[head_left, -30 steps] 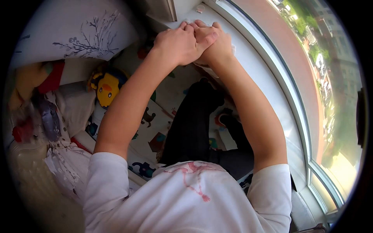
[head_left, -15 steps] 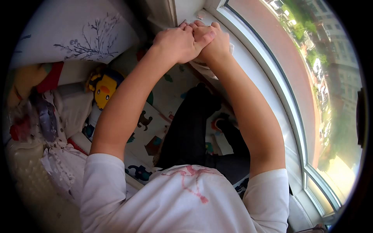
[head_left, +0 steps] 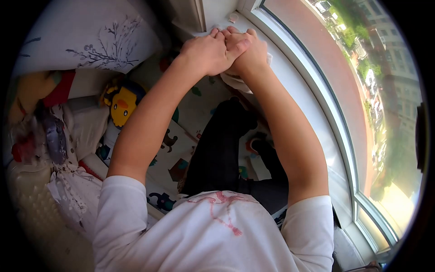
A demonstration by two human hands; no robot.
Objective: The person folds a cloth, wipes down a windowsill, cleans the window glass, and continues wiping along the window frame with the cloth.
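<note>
My left hand (head_left: 206, 53) and my right hand (head_left: 249, 52) are together on the white window sill (head_left: 290, 86), close to its far corner. The left thumb lies across the back of my right hand. Beneath them is a pale cloth (head_left: 236, 83), bunched up, with one part hanging over the sill's inner edge and another showing beside my right wrist. Both hands are closed and press down on the cloth; most fingertips are hidden from view. A small clear round object (head_left: 233, 18) sits on the sill just beyond the fingers.
A large window (head_left: 326, 81) curves along the right. Below is a patterned mat (head_left: 181, 140) under my dark-trousered legs. At left are a yellow duck-faced toy (head_left: 120, 109), a bag of items (head_left: 55, 140) and a pale panel with a branch print (head_left: 90, 36).
Both hands have shifted very slightly back from the corner of the sill, still together on the cloth. Little else differs.
</note>
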